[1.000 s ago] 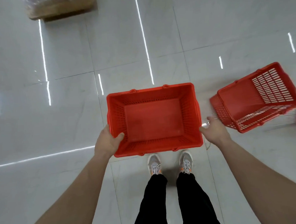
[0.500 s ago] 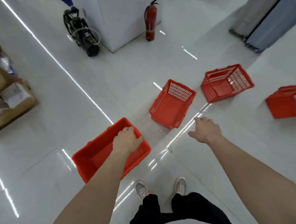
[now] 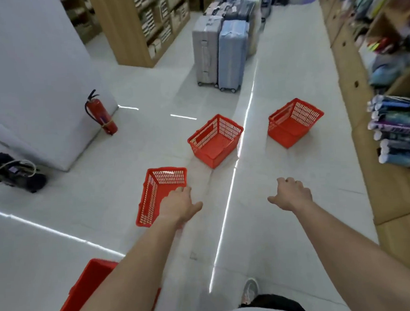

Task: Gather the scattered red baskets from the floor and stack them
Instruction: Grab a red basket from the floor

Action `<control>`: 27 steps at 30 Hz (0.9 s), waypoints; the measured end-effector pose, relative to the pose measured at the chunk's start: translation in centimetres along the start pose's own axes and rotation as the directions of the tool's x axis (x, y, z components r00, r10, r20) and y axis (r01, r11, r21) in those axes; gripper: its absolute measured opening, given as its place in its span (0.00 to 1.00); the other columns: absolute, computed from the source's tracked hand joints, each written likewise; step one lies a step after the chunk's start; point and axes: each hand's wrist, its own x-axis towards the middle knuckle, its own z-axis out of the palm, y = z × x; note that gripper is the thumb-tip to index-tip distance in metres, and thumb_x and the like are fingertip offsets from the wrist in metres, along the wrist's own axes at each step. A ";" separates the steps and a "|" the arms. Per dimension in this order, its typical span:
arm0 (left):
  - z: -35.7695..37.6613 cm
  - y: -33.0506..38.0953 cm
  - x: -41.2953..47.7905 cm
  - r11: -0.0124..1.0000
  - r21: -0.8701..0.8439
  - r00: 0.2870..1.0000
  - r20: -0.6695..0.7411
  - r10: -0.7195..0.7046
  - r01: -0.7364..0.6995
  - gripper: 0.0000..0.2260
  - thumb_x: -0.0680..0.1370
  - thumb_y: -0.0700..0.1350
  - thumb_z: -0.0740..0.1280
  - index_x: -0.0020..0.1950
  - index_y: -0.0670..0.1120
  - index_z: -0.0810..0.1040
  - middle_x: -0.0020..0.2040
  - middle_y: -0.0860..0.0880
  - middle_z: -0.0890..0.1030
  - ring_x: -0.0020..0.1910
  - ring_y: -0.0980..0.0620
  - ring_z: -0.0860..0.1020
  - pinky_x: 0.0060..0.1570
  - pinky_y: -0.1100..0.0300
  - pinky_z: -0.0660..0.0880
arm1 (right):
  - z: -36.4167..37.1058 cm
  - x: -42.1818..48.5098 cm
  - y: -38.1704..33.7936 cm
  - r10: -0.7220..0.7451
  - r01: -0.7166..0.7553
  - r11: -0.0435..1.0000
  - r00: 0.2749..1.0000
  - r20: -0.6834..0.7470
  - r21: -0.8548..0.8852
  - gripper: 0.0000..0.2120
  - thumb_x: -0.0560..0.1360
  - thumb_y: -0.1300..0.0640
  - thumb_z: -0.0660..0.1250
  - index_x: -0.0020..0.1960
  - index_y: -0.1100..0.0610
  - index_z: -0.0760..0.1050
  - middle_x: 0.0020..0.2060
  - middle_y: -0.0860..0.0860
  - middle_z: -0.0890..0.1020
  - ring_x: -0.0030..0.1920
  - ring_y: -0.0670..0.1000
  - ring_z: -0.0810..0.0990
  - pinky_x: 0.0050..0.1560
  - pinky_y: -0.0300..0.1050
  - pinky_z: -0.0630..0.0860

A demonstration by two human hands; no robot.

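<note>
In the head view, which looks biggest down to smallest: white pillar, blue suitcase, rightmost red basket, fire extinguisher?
White pillar; blue suitcase and rightmost red basket, too alike to rank, suitcase being farther; fire extinguisher.

White tiled floor (image 3: 286, 222): polished, high gloss, mirrors light strips as bright lines.
Nearest red plastic lattice basket (image 3: 153, 193), middle red plastic lattice basket (image 3: 213, 143), far red plastic lattice basket (image 3: 292, 124): moulded, smooth, slight sheen.
Red plastic basket at bottom left (image 3: 87, 287): smooth wall, duller sheen.
Red fire extinguisher cylinder (image 3: 99, 113): looks like painted metal, glossy.
Grey hard-shell suitcase (image 3: 205, 50), pale blue hard-shell suitcase (image 3: 231, 51): ribbed shells, satin finish.
Light wooden shelving unit (image 3: 121, 29): smooth, matt.
Brown cardboard boxes (image 3: 364, 128): matt, papery.
White pillar (image 3: 28, 69): flat matt.
</note>
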 end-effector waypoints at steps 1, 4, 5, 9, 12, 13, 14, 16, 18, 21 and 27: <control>-0.3 2.5 1.2 1.000 0.009 1.000 -0.001 0.016 -0.016 0.33 0.73 0.65 0.62 0.72 0.47 0.68 0.67 0.45 0.74 0.64 0.43 0.73 0.60 0.46 0.73 | -0.9 0.9 2.1 0.014 -0.014 1.000 1.000 -0.003 0.016 0.33 0.73 0.39 0.67 0.72 0.54 0.66 0.68 0.55 0.71 0.68 0.59 0.70 0.61 0.55 0.69; -1.6 10.0 4.7 0.998 0.015 0.998 -0.010 0.066 -0.066 0.34 0.74 0.65 0.62 0.74 0.48 0.67 0.71 0.45 0.72 0.67 0.44 0.73 0.62 0.47 0.73 | -3.6 3.4 8.0 0.062 -0.060 0.996 0.998 -0.019 0.061 0.32 0.73 0.39 0.67 0.71 0.54 0.67 0.67 0.55 0.72 0.67 0.59 0.70 0.59 0.55 0.70; -2.1 12.4 5.8 0.996 0.010 0.996 -0.011 0.086 -0.086 0.33 0.75 0.65 0.63 0.75 0.48 0.66 0.71 0.46 0.71 0.68 0.44 0.72 0.63 0.47 0.72 | -4.5 4.1 9.8 0.080 -0.078 0.994 0.996 -0.023 0.079 0.32 0.73 0.39 0.67 0.71 0.54 0.66 0.67 0.55 0.72 0.67 0.59 0.70 0.60 0.55 0.70; -3.8 20.1 10.2 0.985 0.011 0.985 -0.014 0.170 -0.170 0.33 0.73 0.67 0.62 0.73 0.50 0.67 0.69 0.47 0.74 0.64 0.45 0.75 0.62 0.47 0.74 | -7.3 6.9 15.7 0.148 -0.140 0.977 0.988 -0.038 0.158 0.33 0.74 0.39 0.66 0.73 0.55 0.65 0.68 0.56 0.71 0.68 0.59 0.70 0.62 0.55 0.69; -4.6 24.9 14.1 0.981 0.049 0.982 0.007 0.189 -0.189 0.32 0.74 0.66 0.63 0.72 0.50 0.67 0.67 0.47 0.74 0.62 0.45 0.75 0.59 0.47 0.75 | -8.8 9.1 19.5 0.192 -0.178 0.961 0.980 -0.046 0.214 0.33 0.74 0.40 0.66 0.73 0.55 0.64 0.69 0.56 0.70 0.68 0.59 0.69 0.61 0.55 0.70; -4.8 26.5 15.4 0.978 0.067 0.980 0.011 0.199 -0.199 0.31 0.75 0.66 0.63 0.72 0.49 0.67 0.67 0.46 0.74 0.62 0.44 0.75 0.59 0.47 0.75 | -9.2 10.0 20.7 0.205 -0.190 0.955 0.978 -0.045 0.228 0.33 0.75 0.40 0.66 0.74 0.55 0.64 0.69 0.56 0.70 0.68 0.59 0.69 0.62 0.55 0.70; -4.9 28.1 16.8 0.973 0.079 0.976 0.011 0.217 -0.218 0.31 0.75 0.66 0.63 0.72 0.49 0.67 0.67 0.46 0.74 0.62 0.44 0.75 0.59 0.47 0.75 | -9.6 10.9 21.9 0.217 -0.201 0.950 0.975 -0.042 0.240 0.34 0.75 0.40 0.65 0.74 0.55 0.63 0.70 0.56 0.70 0.68 0.59 0.69 0.62 0.55 0.70; -5.0 31.1 20.0 0.963 0.091 0.967 0.015 0.255 -0.255 0.31 0.75 0.65 0.63 0.72 0.49 0.67 0.67 0.46 0.74 0.61 0.44 0.76 0.58 0.46 0.75 | -10.5 13.2 24.2 0.249 -0.231 0.938 0.968 -0.039 0.259 0.34 0.75 0.39 0.65 0.74 0.55 0.63 0.70 0.56 0.69 0.68 0.60 0.69 0.62 0.55 0.70; -5.0 33.4 22.9 0.958 0.079 0.961 0.022 0.276 -0.277 0.32 0.75 0.65 0.62 0.73 0.49 0.67 0.68 0.46 0.74 0.62 0.44 0.76 0.59 0.45 0.75 | -11.5 15.6 25.9 0.270 -0.251 0.931 0.962 -0.035 0.266 0.34 0.75 0.39 0.65 0.74 0.56 0.63 0.70 0.57 0.69 0.68 0.60 0.69 0.62 0.55 0.69; -5.1 37.2 28.3 0.949 0.070 0.952 0.037 0.305 -0.307 0.32 0.75 0.65 0.62 0.74 0.48 0.67 0.69 0.46 0.73 0.63 0.43 0.75 0.60 0.44 0.74 | -13.8 20.6 28.3 0.294 -0.274 0.922 0.955 -0.034 0.273 0.34 0.75 0.40 0.66 0.74 0.56 0.63 0.70 0.57 0.69 0.68 0.60 0.69 0.61 0.55 0.70; -7.6 43.6 40.4 0.949 0.042 0.947 0.090 0.309 -0.313 0.33 0.76 0.64 0.62 0.75 0.47 0.66 0.72 0.46 0.70 0.68 0.44 0.72 0.62 0.46 0.73 | -20.0 32.5 31.2 0.311 -0.295 0.912 0.950 -0.011 0.284 0.33 0.75 0.41 0.65 0.74 0.56 0.63 0.69 0.56 0.70 0.68 0.60 0.69 0.61 0.56 0.70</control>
